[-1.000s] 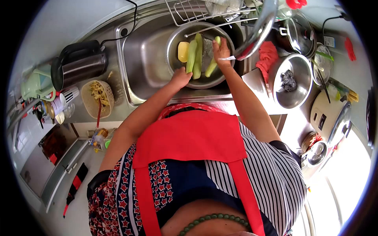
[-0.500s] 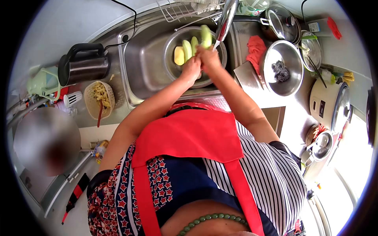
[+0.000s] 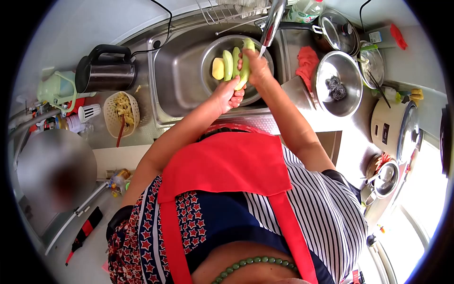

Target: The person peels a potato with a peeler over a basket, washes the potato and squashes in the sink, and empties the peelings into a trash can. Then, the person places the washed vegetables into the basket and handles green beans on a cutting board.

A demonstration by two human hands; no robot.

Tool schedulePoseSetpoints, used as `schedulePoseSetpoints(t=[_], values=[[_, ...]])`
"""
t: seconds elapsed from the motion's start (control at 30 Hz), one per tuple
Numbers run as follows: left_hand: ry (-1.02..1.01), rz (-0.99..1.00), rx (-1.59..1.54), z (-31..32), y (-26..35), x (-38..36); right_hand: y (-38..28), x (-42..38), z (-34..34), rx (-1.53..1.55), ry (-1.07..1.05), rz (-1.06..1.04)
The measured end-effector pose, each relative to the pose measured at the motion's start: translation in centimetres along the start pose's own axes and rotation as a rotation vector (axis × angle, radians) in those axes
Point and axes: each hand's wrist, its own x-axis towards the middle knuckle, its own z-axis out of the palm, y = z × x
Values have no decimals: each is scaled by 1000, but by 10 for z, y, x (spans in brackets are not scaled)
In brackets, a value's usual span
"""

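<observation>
Over a round metal basin [image 3: 204, 71] in the sink, both hands hold a long pale green squash [image 3: 244, 75]. My right hand [image 3: 258, 69] is closed around its upper part, right beside the running tap water. My left hand [image 3: 229, 96] grips its lower end with curled fingers, nearer to my body. Two more pale green squashes lie in the basin: one squash [image 3: 228, 65] on the left, and another squash [image 3: 236, 59] beside the held one. A yellow peeled piece [image 3: 218, 68], perhaps potato, rests at the basin's left side.
The faucet [image 3: 273, 23] reaches over the basin. To the right stand a metal bowl [image 3: 347, 105] with dark scouring pads, a red cloth [image 3: 307, 64] and a rice cooker [image 3: 388, 125]. On the left are an electric kettle [image 3: 111, 75] and a basket [image 3: 109, 125] of peelings.
The held squash has come down and toward me, and now slants between both hands. My hands have moved apart along it, the left one lower. The view has shifted slightly.
</observation>
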Motion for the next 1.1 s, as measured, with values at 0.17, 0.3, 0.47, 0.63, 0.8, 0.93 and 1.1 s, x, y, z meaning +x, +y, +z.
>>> schedulePoseSetpoints(t=[0.17, 0.3, 0.47, 0.63, 0.8, 0.93, 1.1], values=[[-111, 45, 191, -5, -12, -4, -15, 2, -8, -56, 28, 11], [-53, 3, 190, -15, -5, -10, -36, 8, -15, 71, 35, -11], [307, 304, -131, -34, 12, 23, -45, -15, 3, 89, 34, -185], [153, 233, -579, -9, 47, 73, -38, -41, 17, -294, 99, -489], [64, 391, -103, 47, 39, 73, -25, -71, 10, -732, -69, -711], [311, 380, -354, 55, 53, 90, -36, -86, -2, -1013, -155, -794], [104, 192, -315, 78, 40, 61, -32, -78, -22, -1069, 29, -544]])
